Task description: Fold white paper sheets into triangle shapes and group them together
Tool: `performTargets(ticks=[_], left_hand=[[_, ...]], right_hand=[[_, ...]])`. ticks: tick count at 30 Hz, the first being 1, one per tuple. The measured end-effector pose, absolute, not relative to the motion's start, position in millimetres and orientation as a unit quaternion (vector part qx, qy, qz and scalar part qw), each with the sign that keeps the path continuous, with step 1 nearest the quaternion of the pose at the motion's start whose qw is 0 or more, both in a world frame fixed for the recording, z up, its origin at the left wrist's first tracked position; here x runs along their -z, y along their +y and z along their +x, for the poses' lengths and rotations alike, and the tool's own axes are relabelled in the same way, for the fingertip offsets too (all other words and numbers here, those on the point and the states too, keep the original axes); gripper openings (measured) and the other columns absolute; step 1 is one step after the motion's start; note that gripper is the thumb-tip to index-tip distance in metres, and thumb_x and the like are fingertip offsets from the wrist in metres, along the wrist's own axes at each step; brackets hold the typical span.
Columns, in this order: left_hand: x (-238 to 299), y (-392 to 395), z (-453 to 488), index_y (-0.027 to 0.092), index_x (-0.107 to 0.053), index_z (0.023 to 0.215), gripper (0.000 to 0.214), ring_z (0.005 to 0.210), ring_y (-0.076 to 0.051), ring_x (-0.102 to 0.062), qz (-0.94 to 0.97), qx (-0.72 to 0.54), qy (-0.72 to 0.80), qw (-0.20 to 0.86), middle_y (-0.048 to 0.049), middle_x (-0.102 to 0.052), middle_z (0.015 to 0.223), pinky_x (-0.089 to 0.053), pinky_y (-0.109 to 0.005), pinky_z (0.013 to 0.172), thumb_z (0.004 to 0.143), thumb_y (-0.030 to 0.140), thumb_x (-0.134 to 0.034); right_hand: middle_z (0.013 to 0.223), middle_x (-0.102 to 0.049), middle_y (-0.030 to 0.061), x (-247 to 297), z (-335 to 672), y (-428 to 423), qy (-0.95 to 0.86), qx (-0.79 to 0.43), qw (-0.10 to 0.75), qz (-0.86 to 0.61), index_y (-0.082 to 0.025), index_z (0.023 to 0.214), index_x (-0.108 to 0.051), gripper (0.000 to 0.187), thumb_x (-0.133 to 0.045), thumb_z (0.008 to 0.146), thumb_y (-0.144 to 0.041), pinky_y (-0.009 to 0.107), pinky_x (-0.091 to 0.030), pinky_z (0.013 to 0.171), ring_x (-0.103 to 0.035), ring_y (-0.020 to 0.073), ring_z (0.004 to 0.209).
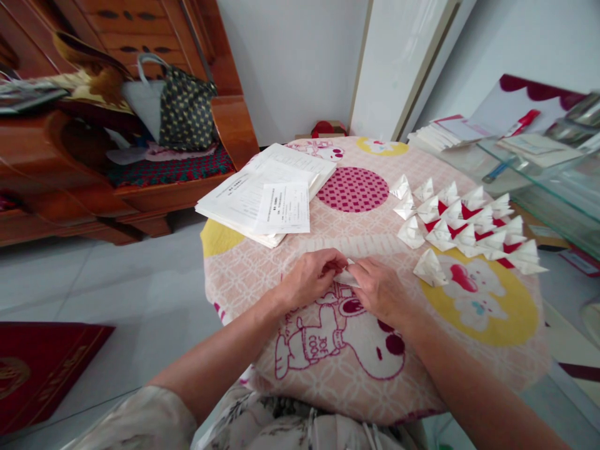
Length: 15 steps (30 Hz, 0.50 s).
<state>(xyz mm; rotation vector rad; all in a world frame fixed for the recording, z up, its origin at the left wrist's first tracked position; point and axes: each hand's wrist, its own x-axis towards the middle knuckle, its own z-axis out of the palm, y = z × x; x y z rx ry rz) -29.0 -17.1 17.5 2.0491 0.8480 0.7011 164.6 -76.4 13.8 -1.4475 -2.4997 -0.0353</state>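
Note:
My left hand [312, 275] and my right hand [379, 289] meet over a small white folded paper piece [347, 277] and pinch it from both sides against the pink cartoon tablecloth [337, 356]. Most of the piece is hidden under my fingers. To the right lie several finished white and red folded paper pieces [469, 228] in a loose cluster. A single white one [429, 267] lies nearest my right hand.
A stack of printed white sheets [267, 194] lies at the table's far left. A wooden bench [94, 156] with a patterned bag [185, 109] stands to the left. A glass shelf [553, 181] with papers is at the right. A red mat [42, 369] lies on the floor.

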Motion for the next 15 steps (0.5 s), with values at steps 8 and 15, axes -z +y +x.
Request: performTargets(ticks=[8, 15], left_hand=[[-24, -25, -32, 0.015, -0.064, 0.099, 0.019, 0.080, -0.015, -0.064, 0.873, -0.209, 0.295, 0.327, -0.0049, -0.067, 0.096, -0.053, -0.028, 0.073, 0.080, 0.013, -0.066], [-15, -31, -29, 0.013, -0.066, 0.092, 0.007, 0.099, -0.019, -0.066, 0.905, -0.208, 0.260, 0.265, -0.0107, -0.066, 0.114, -0.055, -0.030, 0.085, 0.086, 0.010, -0.063]], right_hand=[[0.091, -0.066, 0.0068, -21, 192, -73, -0.863, -0.161, 0.203, -0.433, -0.019, 0.083, -0.067, 0.023, -0.055, 0.082, 0.001, 0.033, -0.048, 0.079, -0.061, 0.0205, 0.089], [0.094, -0.064, 0.0089, -22, 190, -75, -0.864, -0.182, 0.187, -0.430, -0.017, 0.082, -0.070, 0.025, -0.051, 0.090, -0.004, 0.035, -0.049, 0.082, -0.059, 0.0211, 0.094]])
